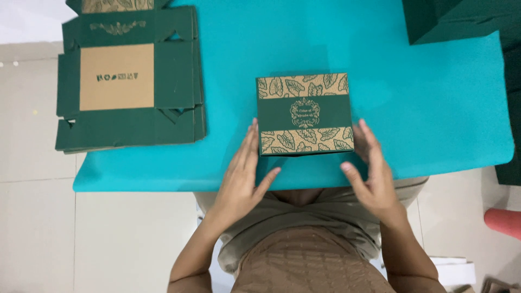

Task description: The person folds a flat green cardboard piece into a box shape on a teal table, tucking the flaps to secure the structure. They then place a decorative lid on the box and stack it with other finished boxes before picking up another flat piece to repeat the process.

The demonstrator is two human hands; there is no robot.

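Flanking the near corners of an assembled box (305,114), both hands lie flat and released, palms turned inward, grasping nothing; the left hand (242,173) extends its fingers along the box's near-left corner, fingertips just beside or barely touching its left side, thumb angled toward the box's near edge; the right hand (370,173) mirrors it at the near-right corner, fingers straight beside the right side, thumb pointing left; whether either hand actually presses the cardboard cannot be told. Both forearms rise from the near edge, over a beige garment. The box is closed, dark green, with a plain green band bearing a gold emblem across the middle and two kraft-coloured bands of green leaf print, one near, one far; it sits upright near the middle of a turquoise mat (434,108), close to the mat's near edge. On the far left, a stack of flat box blanks (127,81), green with a kraft panel, overlaps the mat's left edge. At far right, dark green cardboard (461,19) rests on the mat's corner. Pale floor tiles (32,163) surround the mat; a pink object (504,221) shows at the near right.
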